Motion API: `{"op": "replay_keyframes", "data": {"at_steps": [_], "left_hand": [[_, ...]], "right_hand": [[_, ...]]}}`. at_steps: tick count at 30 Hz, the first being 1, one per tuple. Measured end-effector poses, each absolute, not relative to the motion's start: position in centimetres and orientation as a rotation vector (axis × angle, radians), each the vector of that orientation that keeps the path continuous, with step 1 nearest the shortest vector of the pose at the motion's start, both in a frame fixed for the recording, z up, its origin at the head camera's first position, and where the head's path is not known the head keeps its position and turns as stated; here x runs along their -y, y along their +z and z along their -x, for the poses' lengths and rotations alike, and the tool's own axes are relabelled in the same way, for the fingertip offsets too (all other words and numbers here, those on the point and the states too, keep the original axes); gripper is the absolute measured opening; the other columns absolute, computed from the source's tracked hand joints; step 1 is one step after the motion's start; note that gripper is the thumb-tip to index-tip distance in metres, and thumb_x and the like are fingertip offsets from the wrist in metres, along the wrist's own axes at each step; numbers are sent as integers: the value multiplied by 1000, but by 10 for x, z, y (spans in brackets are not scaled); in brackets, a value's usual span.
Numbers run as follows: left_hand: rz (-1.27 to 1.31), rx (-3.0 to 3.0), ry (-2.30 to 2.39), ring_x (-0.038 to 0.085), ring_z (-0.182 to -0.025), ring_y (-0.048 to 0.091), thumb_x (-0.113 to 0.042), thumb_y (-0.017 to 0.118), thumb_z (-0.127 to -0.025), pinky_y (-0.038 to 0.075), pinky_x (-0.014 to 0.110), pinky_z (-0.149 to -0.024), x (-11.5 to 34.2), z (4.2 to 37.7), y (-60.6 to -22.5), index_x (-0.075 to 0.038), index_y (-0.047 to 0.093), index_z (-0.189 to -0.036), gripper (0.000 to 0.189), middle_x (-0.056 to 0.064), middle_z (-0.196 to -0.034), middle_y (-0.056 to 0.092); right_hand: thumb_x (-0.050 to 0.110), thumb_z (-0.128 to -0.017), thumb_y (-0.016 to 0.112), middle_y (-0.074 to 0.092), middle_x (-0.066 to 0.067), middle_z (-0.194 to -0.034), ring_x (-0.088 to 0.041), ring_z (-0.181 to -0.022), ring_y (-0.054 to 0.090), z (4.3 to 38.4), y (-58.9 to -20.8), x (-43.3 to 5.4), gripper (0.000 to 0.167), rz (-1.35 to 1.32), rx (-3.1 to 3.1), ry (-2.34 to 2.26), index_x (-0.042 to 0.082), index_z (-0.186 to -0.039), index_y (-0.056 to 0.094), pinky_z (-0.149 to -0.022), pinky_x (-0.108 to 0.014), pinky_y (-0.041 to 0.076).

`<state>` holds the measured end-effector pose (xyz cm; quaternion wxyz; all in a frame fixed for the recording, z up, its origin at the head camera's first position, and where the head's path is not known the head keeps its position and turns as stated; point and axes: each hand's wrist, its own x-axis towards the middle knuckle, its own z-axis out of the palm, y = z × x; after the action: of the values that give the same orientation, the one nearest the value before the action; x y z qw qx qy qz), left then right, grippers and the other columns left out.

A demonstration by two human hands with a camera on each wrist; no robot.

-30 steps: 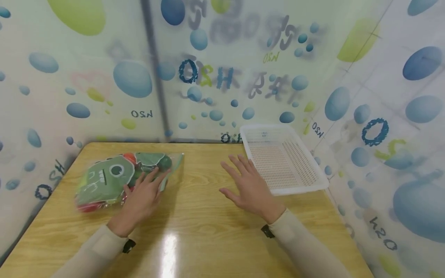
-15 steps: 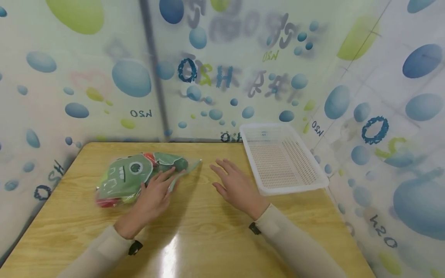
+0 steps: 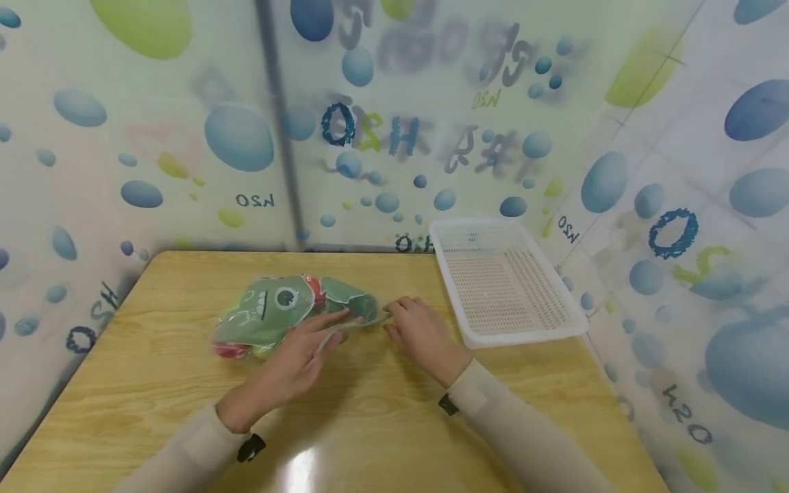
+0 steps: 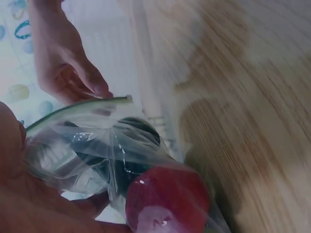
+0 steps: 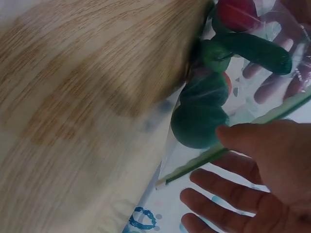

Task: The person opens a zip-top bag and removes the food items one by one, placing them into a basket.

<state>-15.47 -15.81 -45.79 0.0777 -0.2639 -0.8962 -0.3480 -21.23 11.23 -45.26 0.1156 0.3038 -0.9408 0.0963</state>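
Observation:
A clear zip bag (image 3: 265, 322) lies on the wooden table, left of centre. Inside are a green piece with a cartoon eye and teeth, a red round piece (image 4: 167, 201) and several dark green pieces, one cucumber-shaped (image 5: 262, 51). My left hand (image 3: 283, 366) grips the bag's near side by its mouth; its fingers show through the plastic in the right wrist view. At the far end of the mouth, my right hand (image 3: 425, 339) pinches the green zip strip (image 5: 194, 162) between thumb and forefinger, the other fingers spread below. The bag's underside is hidden.
A white perforated plastic basket (image 3: 459, 301) stands at the table's back right, just beyond my right hand. The wooden table (image 3: 370, 438) backs onto a wall (image 3: 370, 185) covered with bubble patterns, with another wall at the right.
My left hand has drawn the bag to the right across the table. The right hand has come left, from open above the table, and now pinches the bag's zip edge.

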Motion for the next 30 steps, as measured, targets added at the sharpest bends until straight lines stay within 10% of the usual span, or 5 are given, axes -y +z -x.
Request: {"op": "replay_keyframes", "data": {"at_steps": [9,19,30], "left_hand": [[897,2637,-1053,51,-152,65,-19,52,-125,51,78,-122,156,150,-450,-17,73,-159,40,21,-167,67],[771,2554,-727,35,-124,82,-19,95,-99,68,57,-105,145,128,-403,-15,80,-147,50,10,-140,84],[541,2733,-240,34,-98,84,-22,95,-98,70,60,-94,116,115,-398,-15,86,-122,27,8,-124,87]], "right_hand": [[18,-110,83,82,-7,-95,-25,-83,81,211,-454,-115,11,-841,2770,316,9,-104,84,-75,-40,69],[16,-109,83,80,-9,-90,-26,-79,79,210,-451,-111,12,-868,2753,348,7,-102,82,-69,-42,67],[15,-108,85,81,-6,-92,-23,-83,80,206,-444,-102,10,-923,2725,385,11,-100,80,-72,-41,68]]}}
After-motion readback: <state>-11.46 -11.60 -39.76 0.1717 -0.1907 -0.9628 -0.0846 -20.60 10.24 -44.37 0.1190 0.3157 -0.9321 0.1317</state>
